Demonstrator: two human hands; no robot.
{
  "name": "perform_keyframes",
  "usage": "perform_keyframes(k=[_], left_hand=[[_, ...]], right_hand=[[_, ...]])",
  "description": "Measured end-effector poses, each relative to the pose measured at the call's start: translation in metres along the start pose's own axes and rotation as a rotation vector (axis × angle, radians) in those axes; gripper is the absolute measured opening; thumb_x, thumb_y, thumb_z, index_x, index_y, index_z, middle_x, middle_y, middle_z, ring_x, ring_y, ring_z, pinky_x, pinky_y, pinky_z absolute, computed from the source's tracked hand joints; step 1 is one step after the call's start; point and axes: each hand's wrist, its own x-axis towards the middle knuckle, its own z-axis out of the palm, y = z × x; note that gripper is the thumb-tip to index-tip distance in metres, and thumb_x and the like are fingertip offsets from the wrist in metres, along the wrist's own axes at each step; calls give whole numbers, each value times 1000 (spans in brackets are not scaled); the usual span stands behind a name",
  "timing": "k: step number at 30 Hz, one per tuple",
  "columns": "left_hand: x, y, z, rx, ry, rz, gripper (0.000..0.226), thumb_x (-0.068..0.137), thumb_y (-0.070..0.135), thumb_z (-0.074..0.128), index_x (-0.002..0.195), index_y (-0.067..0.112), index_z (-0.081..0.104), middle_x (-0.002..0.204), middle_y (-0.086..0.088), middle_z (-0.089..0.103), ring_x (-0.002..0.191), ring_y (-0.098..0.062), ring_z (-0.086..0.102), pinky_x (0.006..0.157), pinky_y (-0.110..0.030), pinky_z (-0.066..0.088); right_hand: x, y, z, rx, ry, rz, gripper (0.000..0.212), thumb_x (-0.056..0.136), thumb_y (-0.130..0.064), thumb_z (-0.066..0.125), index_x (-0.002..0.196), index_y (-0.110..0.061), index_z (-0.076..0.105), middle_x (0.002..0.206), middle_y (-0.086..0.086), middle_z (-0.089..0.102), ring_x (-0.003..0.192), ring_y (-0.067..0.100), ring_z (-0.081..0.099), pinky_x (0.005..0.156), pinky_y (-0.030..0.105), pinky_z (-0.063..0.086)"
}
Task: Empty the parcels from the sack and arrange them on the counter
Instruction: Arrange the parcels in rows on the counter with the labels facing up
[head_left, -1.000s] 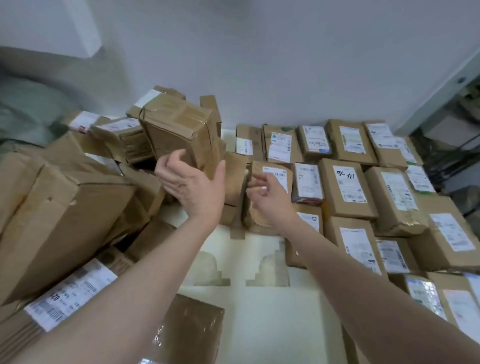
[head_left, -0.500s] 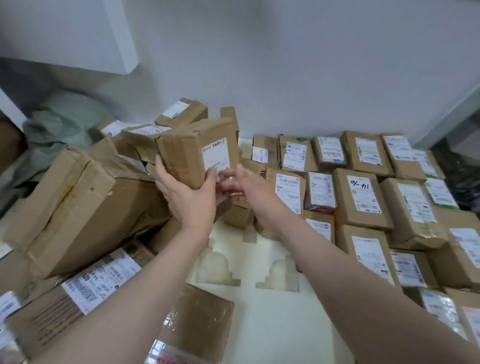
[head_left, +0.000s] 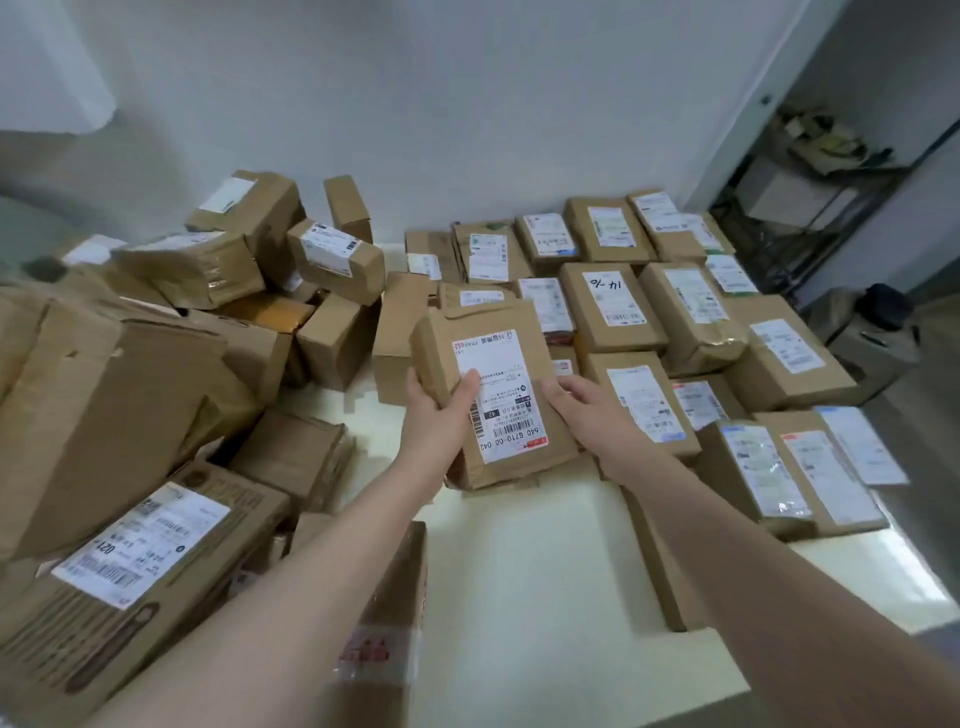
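Observation:
A brown cardboard parcel (head_left: 493, 395) with a white shipping label faces up at the centre, low over the white counter (head_left: 545, 571). My left hand (head_left: 436, 415) grips its left edge, thumb on the label. My right hand (head_left: 582, 410) presses against its right edge. To its right lie rows of labelled brown parcels (head_left: 613, 306), label side up. A loose heap of parcels (head_left: 234, 270) is piled at the left. The sack is barely visible at the far left edge, blurred.
A large brown box (head_left: 104, 415) and a labelled carton (head_left: 135, 566) crowd the near left. Another taped parcel (head_left: 384, 623) lies under my left forearm. A dark metal shelf (head_left: 810, 208) stands at the far right beyond the counter's edge.
The parcel came off the left heap, turned label up, and moved right and down toward the arranged rows. My right hand went from reaching over to holding its right edge.

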Motion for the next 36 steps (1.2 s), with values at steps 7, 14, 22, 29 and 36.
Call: perform_keyframes(k=[7, 14, 22, 29, 36], left_hand=[[-35, -69, 57, 199, -232, -430, 62, 89, 52, 57, 135, 15, 38, 124, -3, 61, 108, -25, 61, 84, -36, 52], [-59, -104, 90, 309, -266, -536, 31, 94, 28, 51, 121, 15, 54, 112, -6, 64, 94, -24, 62, 72, -39, 57], [-71, -95, 86, 600, -32, -281, 69, 91, 37, 55, 151, 22, 25, 146, -11, 37, 129, -32, 45, 102, -42, 45], [-53, -38, 19, 694, 299, -90, 77, 90, 31, 63, 152, 19, 20, 148, -16, 28, 136, -35, 25, 108, -40, 30], [12, 10, -33, 881, 398, -41, 86, 86, 46, 66, 152, 22, 17, 149, -17, 27, 136, -35, 28, 110, -44, 28]], right_hand=[[-57, 84, -49, -170, 28, 150, 31, 93, -39, 59, 112, -15, 66, 102, -5, 71, 93, 12, 67, 72, 26, 54], [-58, 115, -64, -486, 17, 226, 25, 96, -31, 52, 110, -15, 64, 101, 0, 64, 99, 21, 63, 88, 37, 52], [-44, 116, -64, -630, 215, 115, 27, 94, -22, 47, 117, -14, 56, 116, 8, 56, 95, 27, 58, 79, 36, 49], [-8, 52, -1, -465, 8, -100, 28, 94, -22, 48, 121, -18, 56, 115, 6, 62, 99, 26, 62, 84, 38, 52], [35, 3, 56, -364, -24, -144, 32, 96, -21, 51, 127, -17, 56, 112, -1, 62, 110, 20, 58, 84, 28, 45]])
